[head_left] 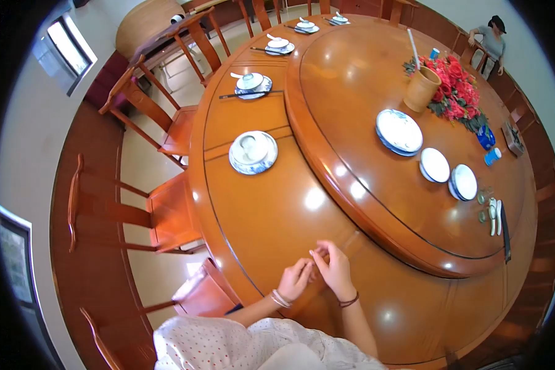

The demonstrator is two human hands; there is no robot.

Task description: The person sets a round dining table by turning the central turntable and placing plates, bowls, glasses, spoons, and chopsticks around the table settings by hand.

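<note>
My two hands meet in front of the turntable (345, 80), on its near side, above the bare outer ring of the wooden table (413, 320). My left hand (295, 279) has its fingers bent in loosely, tips close together and turned toward the right; I cannot tell whether they pinch anything small. My right hand (334, 266) is about half open, its fingers bent and its thumb near the left fingertips; I see nothing held in it. Whether the fingertips actually touch is too fine to make out. Pale bands circle my left wrist, a dark one my right.

To the left of the turntable, on the outer ring, sits the place setting nearest me: a blue-patterned plate (257, 169) with a smaller dish (253, 150) on top. Past it, curving around the turntable toward its far side, come more settings, the next with a bowl (249, 81) and dark chopsticks (245, 95).

On the turntable itself, toward my side, are a stack of plates (399, 128) and two lots of white bowls (435, 165), with pale spoons (495, 217) near its right edge. Farther back on it, a wooden container (420, 91) stands beside red flowers (455, 86). Beyond the turntable's far right stands a person (492, 44) in a dark cap.
</note>
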